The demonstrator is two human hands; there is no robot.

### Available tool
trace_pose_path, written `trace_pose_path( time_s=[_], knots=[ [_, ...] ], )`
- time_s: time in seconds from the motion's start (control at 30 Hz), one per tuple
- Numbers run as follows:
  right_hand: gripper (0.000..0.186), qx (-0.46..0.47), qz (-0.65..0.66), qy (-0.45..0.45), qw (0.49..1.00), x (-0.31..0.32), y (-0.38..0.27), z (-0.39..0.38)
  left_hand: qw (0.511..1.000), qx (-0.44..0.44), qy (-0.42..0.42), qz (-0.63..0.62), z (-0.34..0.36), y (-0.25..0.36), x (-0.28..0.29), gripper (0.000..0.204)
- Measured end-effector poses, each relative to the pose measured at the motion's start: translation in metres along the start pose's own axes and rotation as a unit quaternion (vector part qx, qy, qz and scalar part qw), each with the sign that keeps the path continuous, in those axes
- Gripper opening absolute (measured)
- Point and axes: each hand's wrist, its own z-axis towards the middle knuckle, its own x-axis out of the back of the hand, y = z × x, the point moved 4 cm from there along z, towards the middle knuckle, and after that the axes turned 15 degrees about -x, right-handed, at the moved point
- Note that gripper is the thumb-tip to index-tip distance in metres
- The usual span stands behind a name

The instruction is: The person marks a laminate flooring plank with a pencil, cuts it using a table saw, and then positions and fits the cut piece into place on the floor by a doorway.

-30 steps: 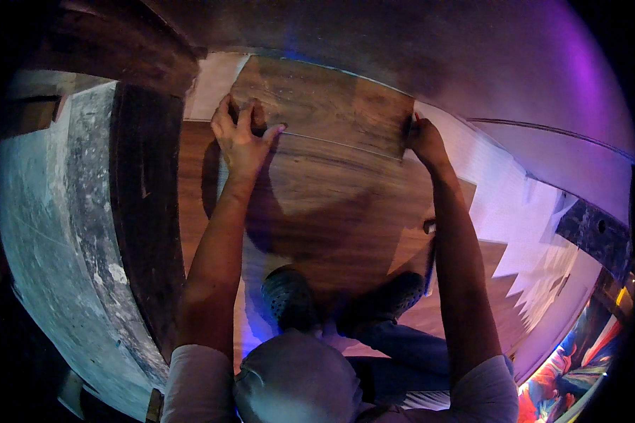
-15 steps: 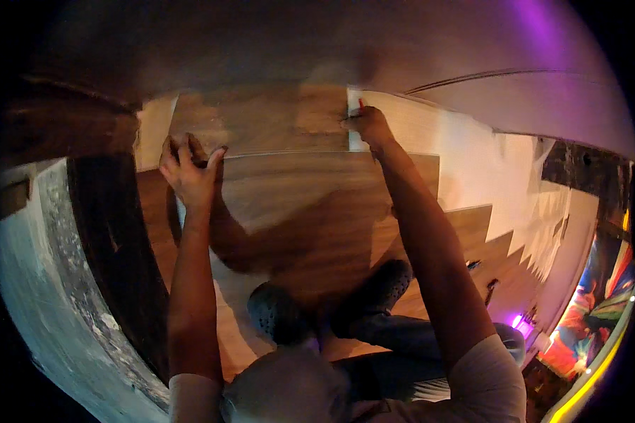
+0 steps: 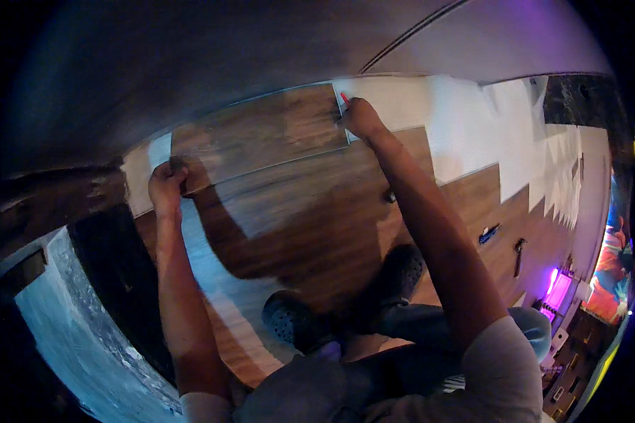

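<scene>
Wood-look floor point(image 3: 317, 201) mid-frame. Plank point(image 3: 261, 130) upper ctr. L hand point(image 3: 166, 186) at its lower-left corner, fingers curled, can't tell if gripping. R hand point(image 3: 364, 118) upper ctr, at plank's right end, fingers closed round red stick point(image 3: 344, 99).

Dim fisheye view with black, curving edges; a bright purple rectangular light point(image 3: 559, 290) glows right; dark shadows cross brown wood-look floor planks point(image 3: 317, 185).

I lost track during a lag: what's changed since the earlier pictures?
The left hand has shifted leftward to the left end of the plank; once spread, it is now curled in. The camera view has turned too. The right hand stays at the plank's right end with the slim red object; the plank shows no clear shift.
</scene>
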Motion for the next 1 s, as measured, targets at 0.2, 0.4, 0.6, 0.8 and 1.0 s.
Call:
trace_pose_path(
  time_s=[0.2, 0.4, 0.6, 0.8, 1.0],
  knots=[
    [0.019, -0.047, 0.046, -0.066, 0.996, 0.053, 0.055, 0.015, 0.998, 0.038, -0.034, -0.047, -0.013, 0.018, -0.067, 0.034],
    [0.019, -0.068, 0.001, -0.017, 0.998, 0.063, 0.065, 0.026, 0.999, -0.009, -0.046, 0.011, -0.014, 0.041, -0.088, 0.031],
    [0.022, -0.003, 0.085, -0.004, 0.996, 0.042, 0.06, 0.002, 0.997, 0.019, -0.041, 0.067, -0.024, 0.025, -0.045, 0.031],
    [0.028, 0.039, 0.152, 0.018, 0.987, 0.029, 0.012, -0.024, 0.992, -0.127, 0.017, -0.01, -0.013, 0.017, -0.01, 0.033],
    [0.028, 0.041, 0.171, 0.06, 0.983, 0.028, 0.013, -0.023, 0.993, -0.11, 0.015, 0.037, -0.011, 0.032, -0.02, 0.034]
  ],
)
